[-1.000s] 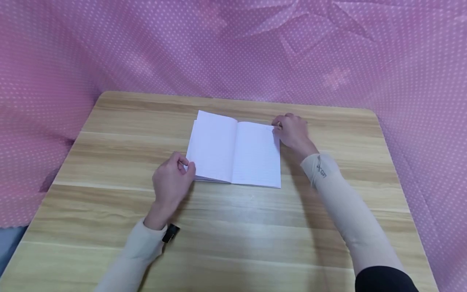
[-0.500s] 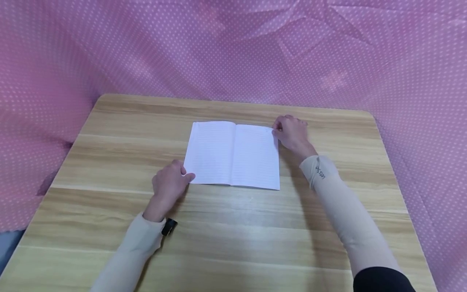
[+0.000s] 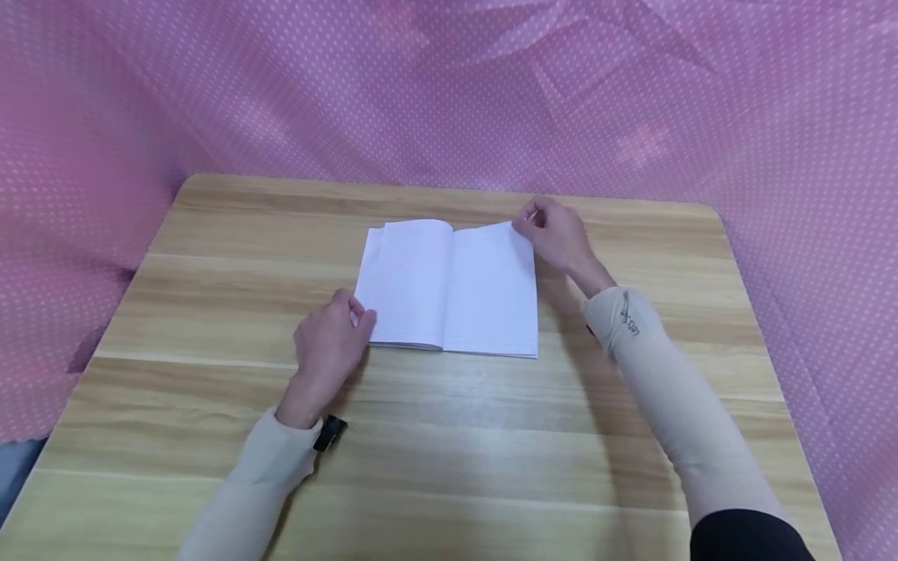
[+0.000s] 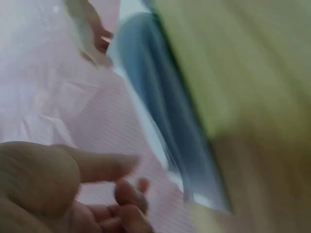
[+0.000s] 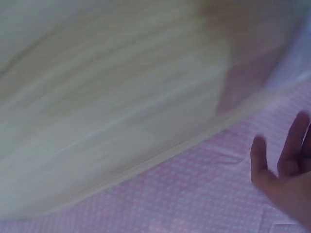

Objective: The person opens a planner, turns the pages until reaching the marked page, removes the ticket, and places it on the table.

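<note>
An open notebook [image 3: 491, 292] with white, faintly ruled pages lies on the table. My right hand [image 3: 557, 234] pinches the top right corner of the right page, which is raised a little. At the notebook's lower left my left hand [image 3: 330, 351] pinches the page edge between thumb and fingers. One left leaf [image 3: 414, 280] sits slightly askew over those beneath. In the blurred left wrist view, the left hand [image 4: 97, 189] has thumb and fingertips close together. The right wrist view shows the right hand [image 5: 286, 170] with bent fingers; no page between the fingers can be made out there.
The wooden table [image 3: 491, 467] has rounded far corners. Pink dotted cloth [image 3: 449, 93] hangs behind it and at both sides. A black clip-like piece [image 3: 330, 433] sits at the left sleeve cuff.
A leaf came down flat on the left side, then another appeared askew there. My right hand has moved up and slightly left with the page corner. My left hand shifted only slightly.
</note>
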